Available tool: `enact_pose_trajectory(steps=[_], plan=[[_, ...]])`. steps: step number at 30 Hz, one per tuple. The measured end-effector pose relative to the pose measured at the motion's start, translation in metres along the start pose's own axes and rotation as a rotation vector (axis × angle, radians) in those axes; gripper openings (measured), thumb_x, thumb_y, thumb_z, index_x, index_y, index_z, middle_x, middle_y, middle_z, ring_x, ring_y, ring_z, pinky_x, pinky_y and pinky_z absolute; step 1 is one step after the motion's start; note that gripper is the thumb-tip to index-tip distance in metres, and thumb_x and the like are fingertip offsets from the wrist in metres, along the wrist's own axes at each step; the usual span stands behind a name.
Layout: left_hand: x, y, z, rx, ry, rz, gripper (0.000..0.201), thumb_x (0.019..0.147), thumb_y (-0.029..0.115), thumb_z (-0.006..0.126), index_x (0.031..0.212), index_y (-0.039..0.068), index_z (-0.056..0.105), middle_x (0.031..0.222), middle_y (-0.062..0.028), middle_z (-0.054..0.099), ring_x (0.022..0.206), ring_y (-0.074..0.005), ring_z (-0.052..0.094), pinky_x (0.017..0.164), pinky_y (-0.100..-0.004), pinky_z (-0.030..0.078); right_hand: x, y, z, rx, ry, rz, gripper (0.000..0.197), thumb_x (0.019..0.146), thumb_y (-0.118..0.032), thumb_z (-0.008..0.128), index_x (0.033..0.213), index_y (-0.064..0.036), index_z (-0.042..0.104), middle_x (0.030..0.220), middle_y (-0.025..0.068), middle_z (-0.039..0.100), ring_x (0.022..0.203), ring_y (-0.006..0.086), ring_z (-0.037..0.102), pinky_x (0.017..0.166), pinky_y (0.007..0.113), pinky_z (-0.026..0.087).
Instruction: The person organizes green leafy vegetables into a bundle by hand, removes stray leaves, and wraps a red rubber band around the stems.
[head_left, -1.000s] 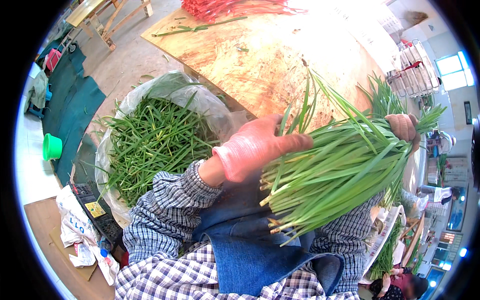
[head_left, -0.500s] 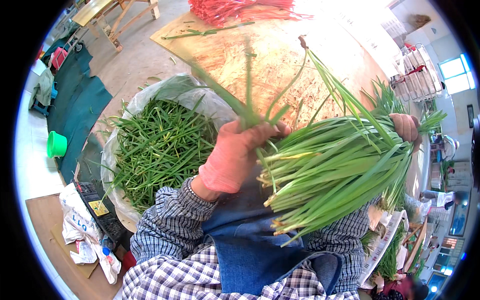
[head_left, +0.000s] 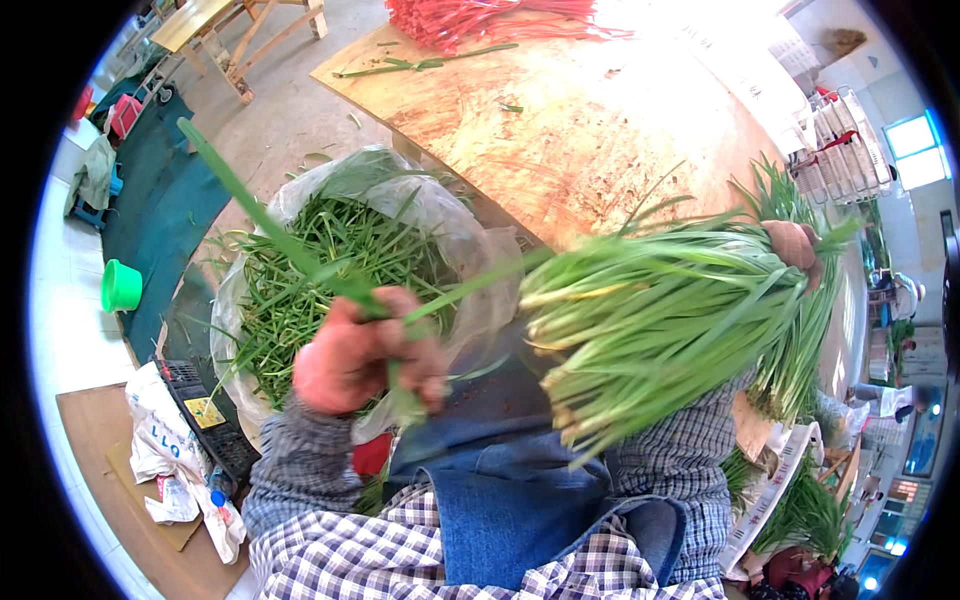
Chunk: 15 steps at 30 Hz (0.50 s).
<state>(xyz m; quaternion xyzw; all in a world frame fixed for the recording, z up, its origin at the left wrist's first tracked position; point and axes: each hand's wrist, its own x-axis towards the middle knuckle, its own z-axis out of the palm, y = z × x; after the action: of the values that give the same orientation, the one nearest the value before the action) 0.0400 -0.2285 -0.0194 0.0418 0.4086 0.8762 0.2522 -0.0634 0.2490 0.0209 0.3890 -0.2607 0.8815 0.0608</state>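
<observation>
Over clear plastic bag of green trimmings [head_left: 300, 290], I kept left hand [head_left: 362, 352] fingers clenched on few loose green leaves [head_left: 262, 226]; right hand [head_left: 796, 246] gripped thick green chive bundle [head_left: 660, 320]; best drawn clear, bundle steady.

Wooden table [head_left: 600, 130]: red band pile [head_left: 480, 18] at far edge, few stray green leaves [head_left: 425, 62].

Left hand [head_left: 362, 352] fisted low before the chest, right hand [head_left: 795, 243] clenched, raised out to the side

Green chives [head_left: 660, 310], checked sleeve [head_left: 300, 470], seemingly blue-white.
</observation>
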Motion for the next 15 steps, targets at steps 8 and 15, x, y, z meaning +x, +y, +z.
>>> enact_pose_trajectory(steps=[8, 15], plan=[[-0.084, 0.006, -0.156, 1.295, 0.24, -0.651, 0.046, 0.077, 0.023, 0.075, 0.116, 0.002, 0.06, 0.094, -0.0182, 0.068, 0.094, -0.0347, 0.065, 0.086, -0.042, 0.054, 0.003, 0.011, -0.004, 0.016, 0.037, -0.003, 0.018, 0.083, -0.022, 0.06, 0.091, -0.0081, 0.052, 0.058, -0.0104, 0.04, 0.056, 0.0057, 0.041, 0.056, 0.025, 0.036], [0.018, 0.008, -0.004, 1.291, -0.106, 0.361, 0.041, 0.081, -0.002, 0.061, 0.122, 0.005, 0.062, 0.126, -0.0159, 0.059, 0.115, -0.0342, 0.058, 0.1, -0.0381, 0.046, -0.006, -0.007, 0.006, -0.051, 0.059, 0.004, 0.016, 0.083, -0.022, 0.06, 0.087, -0.0093, 0.051, 0.058, -0.0101, 0.039, 0.056, 0.0061, 0.039, 0.056, 0.025, 0.035]])
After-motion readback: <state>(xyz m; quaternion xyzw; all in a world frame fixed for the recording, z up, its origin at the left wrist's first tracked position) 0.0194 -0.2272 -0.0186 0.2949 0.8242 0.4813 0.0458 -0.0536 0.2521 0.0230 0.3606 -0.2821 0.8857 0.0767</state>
